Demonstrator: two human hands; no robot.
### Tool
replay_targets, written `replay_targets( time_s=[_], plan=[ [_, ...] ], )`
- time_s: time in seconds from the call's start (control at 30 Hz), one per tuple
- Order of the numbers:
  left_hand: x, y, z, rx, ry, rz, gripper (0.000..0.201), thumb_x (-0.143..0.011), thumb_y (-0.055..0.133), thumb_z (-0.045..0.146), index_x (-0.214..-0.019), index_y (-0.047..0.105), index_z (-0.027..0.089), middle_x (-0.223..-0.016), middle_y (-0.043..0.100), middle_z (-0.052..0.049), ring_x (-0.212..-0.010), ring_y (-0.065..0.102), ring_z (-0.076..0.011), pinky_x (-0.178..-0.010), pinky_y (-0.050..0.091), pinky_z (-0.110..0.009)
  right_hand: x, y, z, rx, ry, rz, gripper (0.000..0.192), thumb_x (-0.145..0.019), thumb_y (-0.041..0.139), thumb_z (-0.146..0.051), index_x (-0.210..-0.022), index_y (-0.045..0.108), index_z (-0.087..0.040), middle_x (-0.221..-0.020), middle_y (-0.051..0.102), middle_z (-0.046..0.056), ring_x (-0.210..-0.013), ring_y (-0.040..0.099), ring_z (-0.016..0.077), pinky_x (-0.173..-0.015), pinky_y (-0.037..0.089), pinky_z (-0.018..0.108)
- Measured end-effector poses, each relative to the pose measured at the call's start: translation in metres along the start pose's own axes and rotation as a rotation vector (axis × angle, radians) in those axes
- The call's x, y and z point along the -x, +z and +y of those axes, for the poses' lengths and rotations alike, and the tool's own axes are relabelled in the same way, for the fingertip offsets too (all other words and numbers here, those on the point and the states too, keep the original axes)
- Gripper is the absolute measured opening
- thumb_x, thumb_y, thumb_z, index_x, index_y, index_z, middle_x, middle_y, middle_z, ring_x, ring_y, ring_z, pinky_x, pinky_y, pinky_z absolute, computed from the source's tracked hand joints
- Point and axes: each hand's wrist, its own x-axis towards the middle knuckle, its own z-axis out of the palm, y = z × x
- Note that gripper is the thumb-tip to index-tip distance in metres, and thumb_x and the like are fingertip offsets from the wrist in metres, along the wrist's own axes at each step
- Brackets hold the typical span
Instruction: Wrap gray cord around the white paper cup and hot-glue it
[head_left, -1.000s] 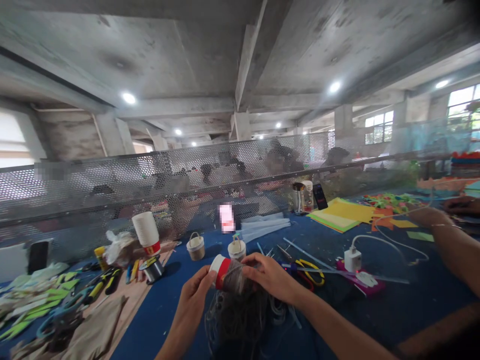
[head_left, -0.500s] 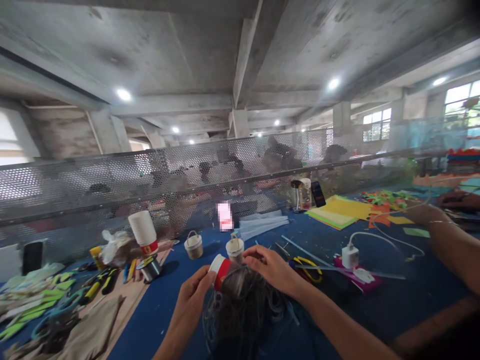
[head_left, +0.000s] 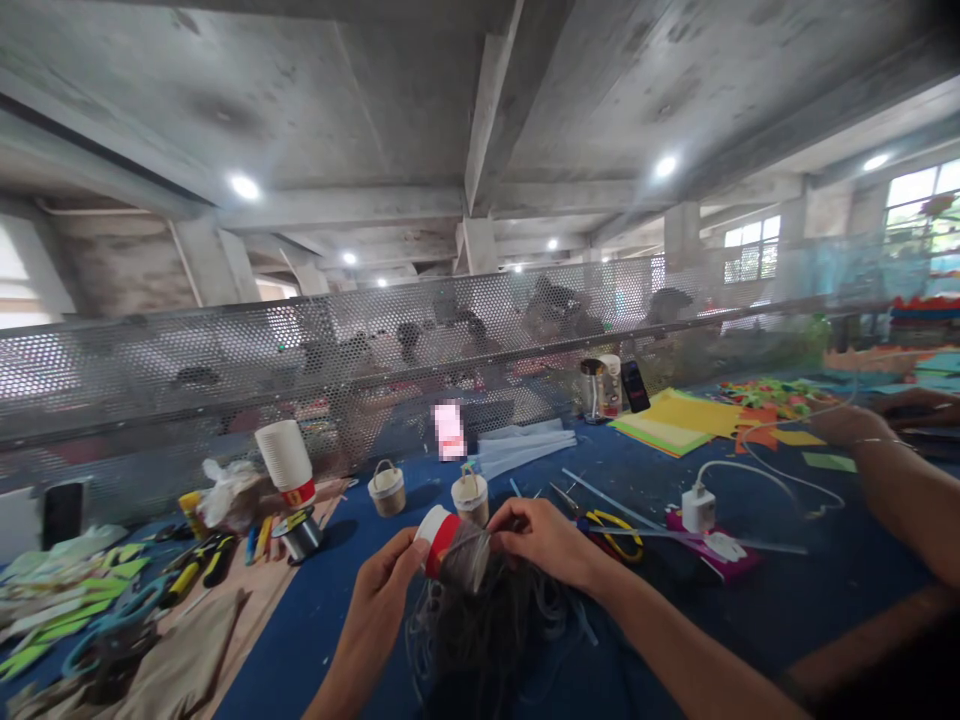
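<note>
1. Two bare hands work above the blue desk (head_left: pixel 315 600), near the lower middle of the view.
2. The left hand (head_left: pixel 382 578) has its fingers closed around the white end of a paper cup (head_left: pixel 429 527), thumb on the near side.
3. The cup lies tilted in the air between the hands, with a red band around its middle and dark strands (head_left: pixel 466 555) wrapped about the end toward the right hand.
4. The right hand (head_left: pixel 541 537) is at that wrapped end, its fingers bent and thumb and index close together; whether they pinch a strand I cannot tell.
5. Below both hands is a loose, dark tangle of fibre (head_left: pixel 484 640), with loops of clear tubing (head_left: pixel 553 607) beside it.
6. Two small buckets with arched handles stand just beyond: one bucket (head_left: pixel 388 492) apart to the left, the other bucket (head_left: pixel 469 492) behind the cup.
7. Farther left are a leaning stack of cups (head_left: pixel 283 452) and a spool of wire (head_left: pixel 303 535) near it.
8. Right of the right hand lie yellow-handled scissors (head_left: pixel 622 545), then a white charger (head_left: pixel 699 510) on a purple power strip (head_left: pixel 731 568).
9. At the far right, another person's arm (head_left: pixel 892 480) reaches toward coloured paper pieces (head_left: pixel 772 398).
</note>
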Motion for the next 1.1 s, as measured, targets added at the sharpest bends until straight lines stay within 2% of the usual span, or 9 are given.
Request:
replay_targets(
  time_s=[0.17,0.3,0.5,0.67,0.83,0.97,1.1],
  plan=[
    [0.001,-0.002,-0.002,-0.004,-0.008,0.013,0.031,-0.084,0.058,0.043,-0.065,0.059,0.019,-0.064,0.057,0.0,-0.075,0.053,-0.0193,-0.061,0.038,-0.022,0.002,-0.003,-0.002,-0.01,-0.007,-0.006,0.016,-0.077,0.07,-0.032,-0.083,0.068,-0.017,-0.067,0.064,-0.001,-0.055,0.058,0.0124,-0.054,0.043,0.023],
    [-0.001,-0.002,-0.004,-0.002,-0.001,0.007,0.034,-0.084,0.057,0.044,-0.063,0.059,0.018,-0.071,0.061,-0.001,-0.074,0.053,-0.0188,-0.063,0.039,-0.022,0.001,-0.005,-0.005,-0.01,-0.015,0.022,0.022,-0.077,0.07,-0.038,-0.081,0.067,-0.017,-0.064,0.064,-0.002,-0.053,0.058,0.0121,-0.055,0.043,0.023],
    [-0.002,0.0,-0.003,0.001,0.011,-0.004,0.03,-0.084,0.057,0.043,-0.069,0.065,0.018,-0.069,0.061,0.0,-0.067,0.051,-0.0163,-0.061,0.039,-0.022,0.003,-0.005,-0.012,-0.228,0.063,-0.038,0.031,-0.078,0.067,-0.044,-0.088,0.059,-0.016,-0.09,0.073,0.005,-0.059,0.067,0.014,-0.055,0.044,0.023],
    [0.001,0.003,0.001,0.01,-0.008,-0.059,0.031,-0.085,0.055,0.042,-0.07,0.064,0.017,-0.065,0.057,0.001,-0.063,0.047,-0.0147,-0.056,0.036,-0.021,0.003,-0.005,-0.01,-0.337,0.09,-0.04,0.031,-0.079,0.066,-0.043,-0.092,0.057,-0.016,-0.081,0.072,0.003,-0.057,0.066,0.0131,-0.054,0.043,0.022],
    [0.004,0.003,0.001,-0.003,-0.002,-0.106,0.034,-0.087,0.053,0.043,-0.068,0.06,0.017,-0.063,0.052,0.002,-0.061,0.044,-0.0137,-0.057,0.034,-0.022,0.001,-0.004,-0.012,-0.274,0.048,0.061,0.028,-0.076,0.071,-0.04,-0.084,0.064,-0.015,-0.069,0.061,-0.003,-0.057,0.057,0.0103,-0.061,0.044,0.024],
    [0.005,0.003,0.0,-0.014,0.015,-0.139,0.033,-0.088,0.053,0.043,-0.069,0.06,0.017,-0.064,0.051,0.003,-0.062,0.044,-0.0133,-0.059,0.034,-0.022,0.0,-0.003,-0.014,-0.168,-0.007,0.154,0.023,-0.076,0.072,-0.038,-0.079,0.068,-0.015,-0.065,0.058,-0.003,-0.058,0.05,0.0099,-0.06,0.039,0.023],
    [0.006,0.004,-0.001,-0.008,0.008,-0.178,0.031,-0.09,0.051,0.042,-0.077,0.063,0.017,-0.067,0.053,0.002,-0.064,0.045,-0.0137,-0.06,0.035,-0.022,0.0,-0.003,-0.014,-0.137,-0.008,0.19,0.021,-0.076,0.071,-0.036,-0.079,0.069,-0.015,-0.065,0.058,-0.003,-0.061,0.049,0.0106,-0.06,0.038,0.022]
  ],
)
